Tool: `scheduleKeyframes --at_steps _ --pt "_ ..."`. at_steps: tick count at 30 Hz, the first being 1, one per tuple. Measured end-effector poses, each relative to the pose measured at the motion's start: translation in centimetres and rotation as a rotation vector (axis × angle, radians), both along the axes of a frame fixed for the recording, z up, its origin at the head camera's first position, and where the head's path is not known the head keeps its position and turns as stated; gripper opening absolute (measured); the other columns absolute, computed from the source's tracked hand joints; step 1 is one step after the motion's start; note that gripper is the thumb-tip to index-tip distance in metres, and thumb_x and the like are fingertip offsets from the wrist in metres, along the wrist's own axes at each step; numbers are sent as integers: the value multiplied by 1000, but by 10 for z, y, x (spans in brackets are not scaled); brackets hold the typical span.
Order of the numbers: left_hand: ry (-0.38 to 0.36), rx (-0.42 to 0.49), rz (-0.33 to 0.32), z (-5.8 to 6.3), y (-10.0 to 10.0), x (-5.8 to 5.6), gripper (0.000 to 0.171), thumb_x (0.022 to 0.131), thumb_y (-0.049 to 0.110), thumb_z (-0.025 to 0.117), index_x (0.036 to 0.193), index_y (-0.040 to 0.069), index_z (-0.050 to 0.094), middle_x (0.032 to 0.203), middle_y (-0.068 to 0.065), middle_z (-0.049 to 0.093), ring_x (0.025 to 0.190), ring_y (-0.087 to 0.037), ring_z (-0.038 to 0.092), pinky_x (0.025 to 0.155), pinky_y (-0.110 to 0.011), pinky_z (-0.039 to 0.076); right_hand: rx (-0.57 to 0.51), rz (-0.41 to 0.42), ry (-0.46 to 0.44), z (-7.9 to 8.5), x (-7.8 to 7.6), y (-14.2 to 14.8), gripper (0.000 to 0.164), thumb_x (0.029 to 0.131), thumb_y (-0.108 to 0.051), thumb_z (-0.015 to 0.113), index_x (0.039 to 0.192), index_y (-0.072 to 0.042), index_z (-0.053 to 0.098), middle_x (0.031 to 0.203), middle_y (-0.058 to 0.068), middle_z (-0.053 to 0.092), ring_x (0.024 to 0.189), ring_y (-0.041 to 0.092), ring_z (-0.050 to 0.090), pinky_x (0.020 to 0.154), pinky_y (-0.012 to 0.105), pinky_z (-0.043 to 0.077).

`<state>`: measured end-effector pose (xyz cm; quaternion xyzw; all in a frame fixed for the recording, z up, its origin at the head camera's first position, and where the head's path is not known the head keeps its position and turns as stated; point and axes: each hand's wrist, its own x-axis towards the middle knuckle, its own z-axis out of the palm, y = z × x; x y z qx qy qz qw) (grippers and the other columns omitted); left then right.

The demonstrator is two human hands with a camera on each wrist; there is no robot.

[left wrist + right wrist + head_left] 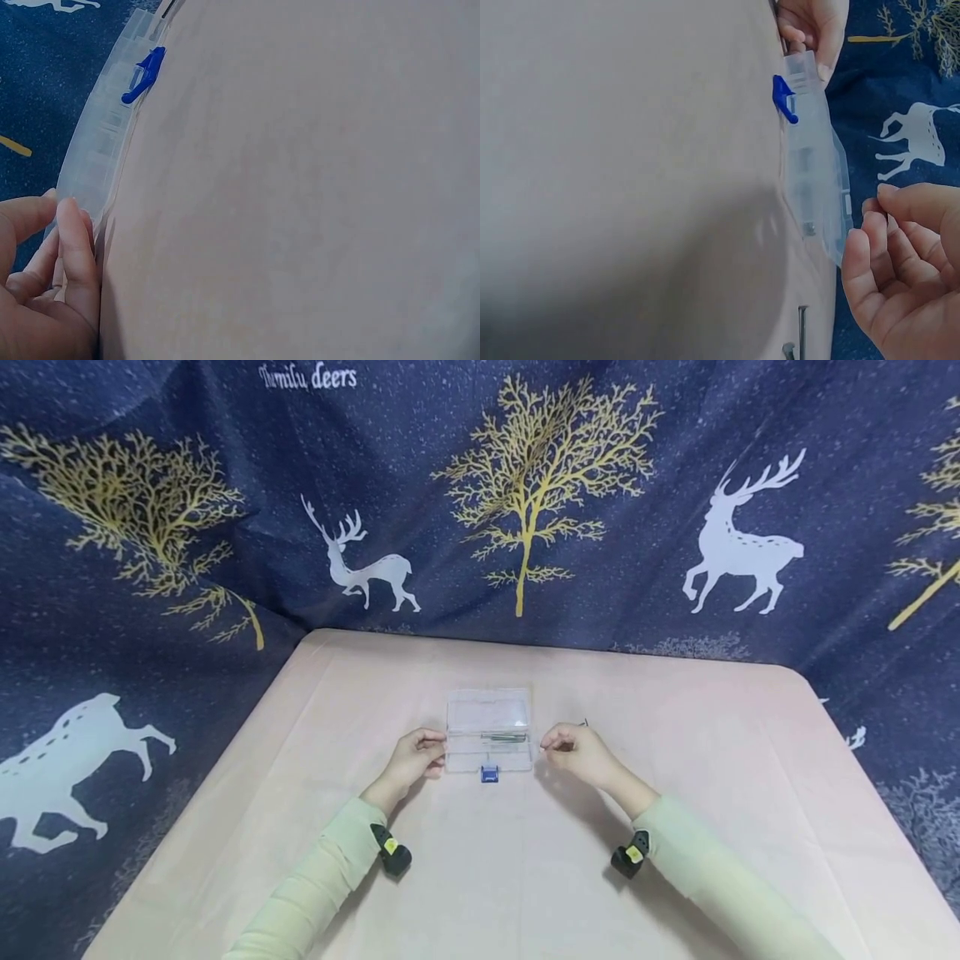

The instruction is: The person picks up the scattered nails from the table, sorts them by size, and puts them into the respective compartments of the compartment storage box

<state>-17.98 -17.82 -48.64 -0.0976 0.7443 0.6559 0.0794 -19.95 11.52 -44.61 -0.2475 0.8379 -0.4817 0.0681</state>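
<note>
A clear plastic box (463, 762) lies on the table, its see-through lid (487, 708) turned back and a blue latch (490, 774) at its front. Several long nails (506, 738) lie inside. At the box's left end, my left hand (415, 756) grips the wall between thumb and fingers. Just past the right end is my right hand (581, 753), thumb and fingertips pinched together. A thin dark bit like a nail (887, 218) shows between them, mostly hidden by the fingers.
Loose nails (802, 330) lie on the table to the right of the box, partly behind my right hand in the head view. A pale pink cloth (480, 877) covers the table. Dark blue fabric (450, 602) with deer and trees hangs along the far edge.
</note>
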Motion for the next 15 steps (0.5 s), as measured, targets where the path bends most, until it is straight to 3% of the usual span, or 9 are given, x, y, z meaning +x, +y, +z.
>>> scheduleKeyframes --at_steps 9,15 --pt "5 -4 1 1 -2 0 26 92 2 54 117 -7 54 93 -9 59 70 -9 56 56 -16 56 43 -28 31 4 -6 -23 10 80 6 61 89 5 64 84 17 68 82 28 64 83 43 57" --pt "13 16 0 -1 -2 0 26 91 1 54 116 -8 54 91 -8 59 69 -8 56 55 -16 56 71 -15 22 1 -9 -37 7 81 5 62 88 5 63 83 15 67 81 25 63 81 40 57"
